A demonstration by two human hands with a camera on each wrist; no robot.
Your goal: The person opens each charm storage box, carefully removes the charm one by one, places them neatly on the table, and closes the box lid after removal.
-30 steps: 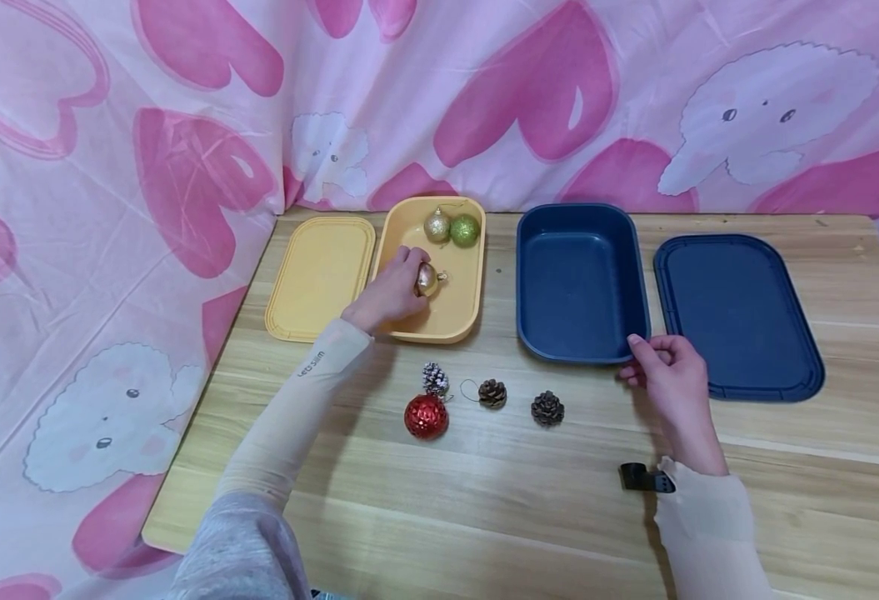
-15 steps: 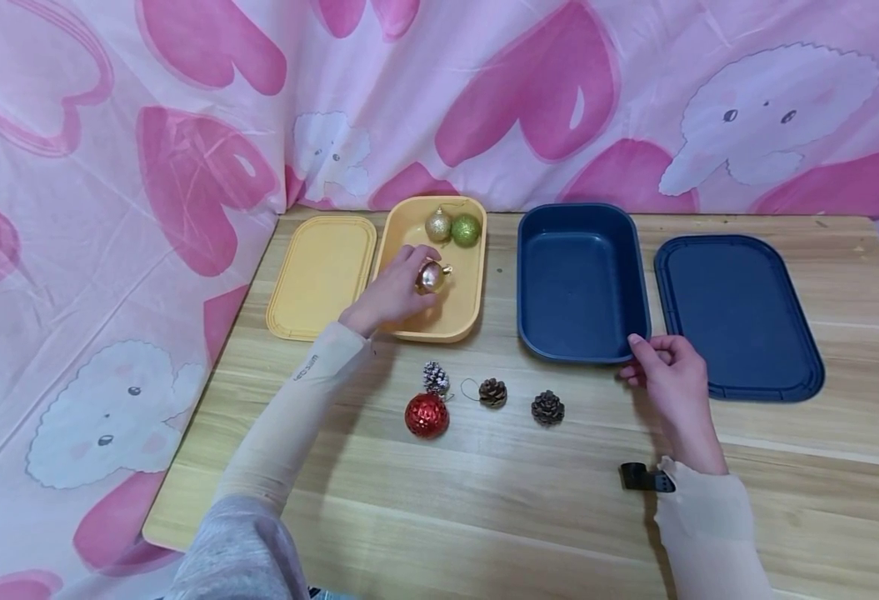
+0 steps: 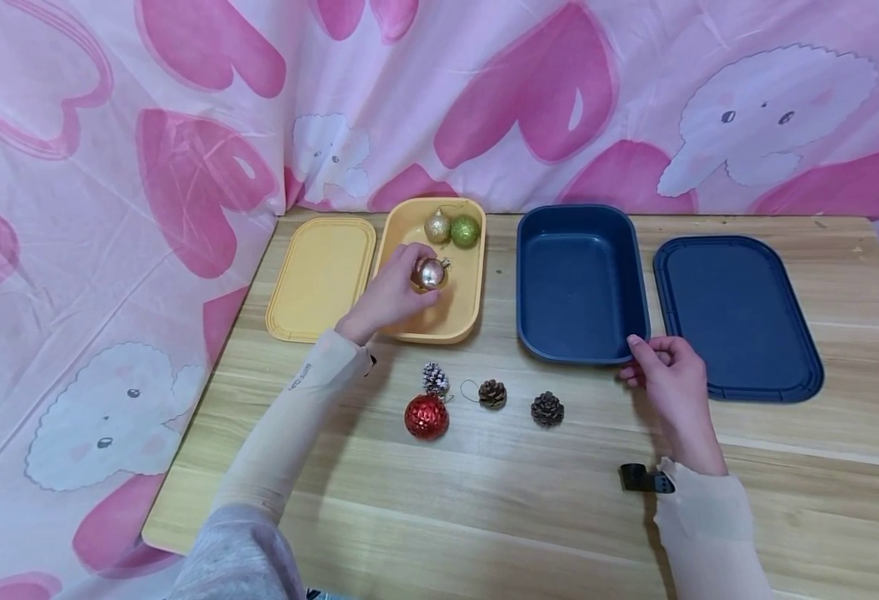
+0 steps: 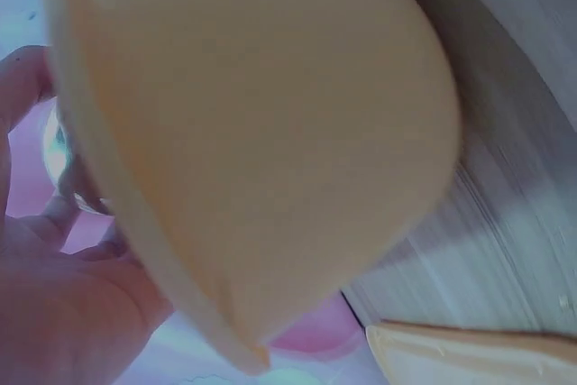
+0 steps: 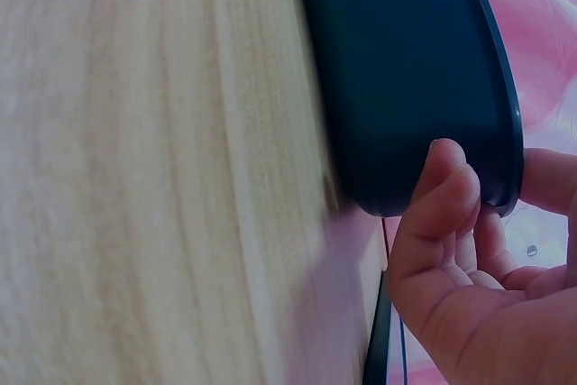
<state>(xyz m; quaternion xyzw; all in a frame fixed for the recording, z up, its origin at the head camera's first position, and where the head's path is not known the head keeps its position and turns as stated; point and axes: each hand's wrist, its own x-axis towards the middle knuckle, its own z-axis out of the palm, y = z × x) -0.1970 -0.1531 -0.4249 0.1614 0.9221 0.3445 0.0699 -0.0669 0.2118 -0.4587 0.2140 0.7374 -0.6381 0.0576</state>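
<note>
Left hand pinching a shiny bauble over the yellow box (right hand gripping the blue box by its corner, btw)

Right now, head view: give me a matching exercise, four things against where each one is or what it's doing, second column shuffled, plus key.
Column 1
1. left hand
2. right hand
3. red ball
4. green ball

Column 2
A. on the wooden tabletop, next to the frosted pinecone
B. holds the shiny ball
C. inside the yellow box, at its far end
D. grips the near right corner of the dark blue box

Pairs: 1-B, 2-D, 3-A, 4-C
</note>
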